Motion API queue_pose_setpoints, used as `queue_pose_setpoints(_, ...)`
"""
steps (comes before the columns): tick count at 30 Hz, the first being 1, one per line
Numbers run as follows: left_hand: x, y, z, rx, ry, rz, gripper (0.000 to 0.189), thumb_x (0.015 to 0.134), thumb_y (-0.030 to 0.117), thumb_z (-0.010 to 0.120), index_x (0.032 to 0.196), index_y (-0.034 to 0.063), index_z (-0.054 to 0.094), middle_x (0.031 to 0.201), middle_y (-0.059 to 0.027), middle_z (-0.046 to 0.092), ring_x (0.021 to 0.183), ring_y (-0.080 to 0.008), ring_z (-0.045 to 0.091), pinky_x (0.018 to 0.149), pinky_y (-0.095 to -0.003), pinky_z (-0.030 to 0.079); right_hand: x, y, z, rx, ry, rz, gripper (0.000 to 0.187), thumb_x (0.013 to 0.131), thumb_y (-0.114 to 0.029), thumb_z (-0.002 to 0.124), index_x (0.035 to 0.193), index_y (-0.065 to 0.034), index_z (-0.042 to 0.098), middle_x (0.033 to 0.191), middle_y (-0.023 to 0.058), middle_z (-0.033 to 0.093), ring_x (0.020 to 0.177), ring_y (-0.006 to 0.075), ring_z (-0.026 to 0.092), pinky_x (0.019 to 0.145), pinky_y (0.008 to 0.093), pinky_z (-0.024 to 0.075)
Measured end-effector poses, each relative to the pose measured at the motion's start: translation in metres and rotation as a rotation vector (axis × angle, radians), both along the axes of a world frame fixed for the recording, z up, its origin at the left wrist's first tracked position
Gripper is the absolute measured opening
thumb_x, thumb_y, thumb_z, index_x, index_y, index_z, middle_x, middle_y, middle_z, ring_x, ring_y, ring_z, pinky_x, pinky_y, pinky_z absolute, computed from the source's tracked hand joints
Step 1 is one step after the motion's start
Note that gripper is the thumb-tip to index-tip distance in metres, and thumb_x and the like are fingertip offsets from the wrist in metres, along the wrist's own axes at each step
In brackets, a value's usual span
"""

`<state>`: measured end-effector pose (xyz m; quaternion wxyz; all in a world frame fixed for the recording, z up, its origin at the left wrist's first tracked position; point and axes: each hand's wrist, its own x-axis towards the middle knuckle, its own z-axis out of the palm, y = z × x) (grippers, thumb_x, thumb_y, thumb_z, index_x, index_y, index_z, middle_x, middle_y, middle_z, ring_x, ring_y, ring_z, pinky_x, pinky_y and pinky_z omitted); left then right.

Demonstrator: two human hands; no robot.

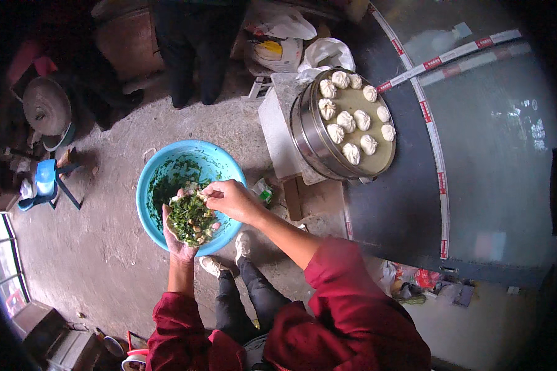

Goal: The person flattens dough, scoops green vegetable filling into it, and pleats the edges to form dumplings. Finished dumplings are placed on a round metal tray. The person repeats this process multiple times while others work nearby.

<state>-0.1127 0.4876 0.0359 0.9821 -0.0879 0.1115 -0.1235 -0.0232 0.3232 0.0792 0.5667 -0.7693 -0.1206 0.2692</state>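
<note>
Over a light-blue plastic basin (145, 204), my left hand (180, 246) cradles a dough wrapper heaped with chopped green vegetable filling (191, 215). Pale and brownish bits show among the greens. At the wrapper's far right edge my right hand (229, 198) has thumb and forefinger pinched together on the dough. More chopped greens (183, 166) cling to the basin's inner wall. The wrapper's underside is hidden by the filling and my palm.
To the right, a round metal steamer (312, 134) with several pleated buns (346, 121) rests on a white block (278, 139) beside a dark tabletop (399, 204). A blue chair (46, 178) is at left. People's dark-clothed legs (190, 55) stand at the far side.
</note>
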Motion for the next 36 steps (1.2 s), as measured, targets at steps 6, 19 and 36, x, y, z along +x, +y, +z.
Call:
queue_pose_setpoints(6, 0.001, 0.010, 0.019, 0.123, -0.023, 0.041, 0.061, 0.102, 0.056, 0.038, 0.149, 0.0161, 0.042, 0.152, -0.0157, 0.043, 0.131, -0.0446, 0.050, 0.097, -0.0743, 0.045, -0.008, 0.005, -0.004, 0.008, -0.113, -0.009, 0.019, 0.090, -0.006, 0.068, 0.107, 0.0035, 0.070, 0.090, 0.0067, 0.071, 0.081, 0.0107, 0.064, 0.072, 0.0281, 0.0540)
queue_pose_setpoints(19, -0.011, 0.012, -0.002, -0.206, -0.006, -0.107, 0.066, 0.100, 0.061, 0.039, 0.143, 0.0106, 0.046, 0.159, -0.0165, 0.034, 0.135, -0.0492, 0.044, 0.095, -0.0807, 0.039, 0.009, 0.005, 0.039, 0.120, 0.498, 0.051, 0.049, 0.087, -0.002, 0.068, 0.131, 0.0049, 0.046, 0.106, 0.0138, 0.058, 0.083, 0.0193, 0.069, 0.073, 0.0301, 0.0617)
queue_pose_setpoints(36, -0.009, 0.027, -0.007, -0.210, -0.109, -0.157, 0.064, 0.104, 0.056, 0.034, 0.150, 0.0106, 0.041, 0.157, -0.0161, 0.038, 0.136, -0.0408, 0.047, 0.102, -0.0721, 0.041, 0.019, 0.011, 0.025, 0.067, 0.625, 0.191, 0.030, 0.092, -0.006, 0.065, 0.118, 0.0078, 0.060, 0.093, 0.0084, 0.065, 0.075, 0.0167, 0.070, 0.067, 0.0289, 0.0617)
